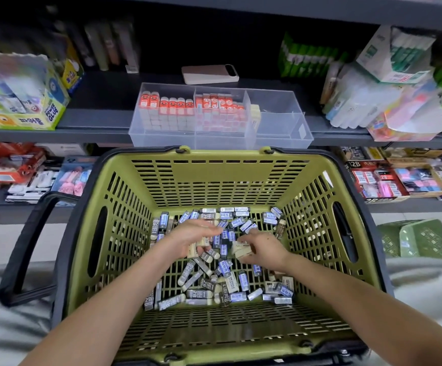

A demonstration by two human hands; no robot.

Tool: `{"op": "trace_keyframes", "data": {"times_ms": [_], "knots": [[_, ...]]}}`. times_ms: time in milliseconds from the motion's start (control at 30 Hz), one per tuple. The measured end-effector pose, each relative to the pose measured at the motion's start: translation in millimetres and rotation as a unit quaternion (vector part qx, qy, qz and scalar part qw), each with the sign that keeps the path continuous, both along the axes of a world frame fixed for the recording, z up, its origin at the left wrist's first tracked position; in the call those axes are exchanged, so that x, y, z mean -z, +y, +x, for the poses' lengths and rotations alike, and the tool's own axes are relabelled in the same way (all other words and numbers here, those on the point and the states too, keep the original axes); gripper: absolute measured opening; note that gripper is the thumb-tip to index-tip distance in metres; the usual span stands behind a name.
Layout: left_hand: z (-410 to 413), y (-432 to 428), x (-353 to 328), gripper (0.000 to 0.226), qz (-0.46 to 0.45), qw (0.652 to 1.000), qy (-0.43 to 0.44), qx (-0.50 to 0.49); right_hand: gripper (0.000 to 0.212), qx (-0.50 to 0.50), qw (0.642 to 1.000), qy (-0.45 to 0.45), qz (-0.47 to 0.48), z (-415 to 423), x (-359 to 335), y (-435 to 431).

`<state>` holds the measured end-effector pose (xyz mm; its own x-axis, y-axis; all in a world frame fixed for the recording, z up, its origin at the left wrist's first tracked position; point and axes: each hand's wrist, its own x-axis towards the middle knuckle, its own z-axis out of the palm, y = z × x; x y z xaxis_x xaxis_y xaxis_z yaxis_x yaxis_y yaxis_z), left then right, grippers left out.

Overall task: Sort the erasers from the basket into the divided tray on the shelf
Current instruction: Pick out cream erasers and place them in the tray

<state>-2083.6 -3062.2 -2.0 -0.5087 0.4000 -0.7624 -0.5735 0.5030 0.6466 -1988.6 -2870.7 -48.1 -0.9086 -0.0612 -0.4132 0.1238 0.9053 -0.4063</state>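
In the basket (pixel 214 178), the left hand (pixel 188 237) and the right hand (pixel 263 247) each close their grip round a few cream erasers (pixel 242 250). Many more lie loose. On the shelf (pixel 96 114), the tray (pixel 280 112) has two full compartments and the right ones are nearly bare, so I judge that much remains.

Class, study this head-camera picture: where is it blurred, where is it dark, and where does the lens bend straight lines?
Head view: the left hand and right hand, gripping cream erasers, are motion-smeared; the yellow-green glue box is blurred; the clear divided plastic tray is sharper; the shelf's back is dark; the grey shelf edge and green slotted plastic basket bow from wide-angle distortion.
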Motion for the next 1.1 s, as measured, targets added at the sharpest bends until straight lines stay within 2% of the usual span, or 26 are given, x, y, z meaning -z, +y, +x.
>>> {"op": "trace_keyframes", "data": {"times_ms": [100,233,300,400,500,633,733,833,967,1100], "knots": [[4,2,-4,0.033,-0.018,0.999,-0.007,0.032,0.051,0.047,0.994,0.031,-0.095,-6,-19,-8],[0,2,-15,0.078,-0.023,0.996,-0.058,0.058,0.035,0.076,0.973,0.093,-0.197,-13,-48,-21],[-5,3,-21,0.073,0.005,0.996,-0.06,0.06,0.038,0.083,0.969,0.111,-0.202,-14,-60,-25],[-9,3,-31,0.07,0.05,0.997,-0.053,0.036,0.049,0.16,0.95,0.117,-0.24,-16,-76,-24],[-14,0,-39,0.076,0.084,0.994,-0.068,0.023,0.038,0.2,0.933,0.135,-0.268,-19,-96,-20],[-20,3,-58,0.056,0.154,0.983,-0.096,-0.011,0.02,0.191,0.905,0.187,-0.332,-24,-132,-15],[-32,4,-75,0.048,0.187,0.977,-0.092,-0.051,0.015,0.224,0.874,0.221,-0.371,-36,-160,-2],[-48,4,-96,0.045,0.221,0.971,-0.067,-0.065,0.018,0.268,0.851,0.288,-0.349,-65,-185,25],[-66,9,-124,0.036,0.272,0.958,-0.043,-0.075,0.02,0.293,0.867,0.356,-0.19,-118,-204,58],[-87,21,-149,0.038,0.292,0.951,-0.008,-0.101,0.019,0.276,0.897,0.339,-0.064,-175,-202,75]]}}
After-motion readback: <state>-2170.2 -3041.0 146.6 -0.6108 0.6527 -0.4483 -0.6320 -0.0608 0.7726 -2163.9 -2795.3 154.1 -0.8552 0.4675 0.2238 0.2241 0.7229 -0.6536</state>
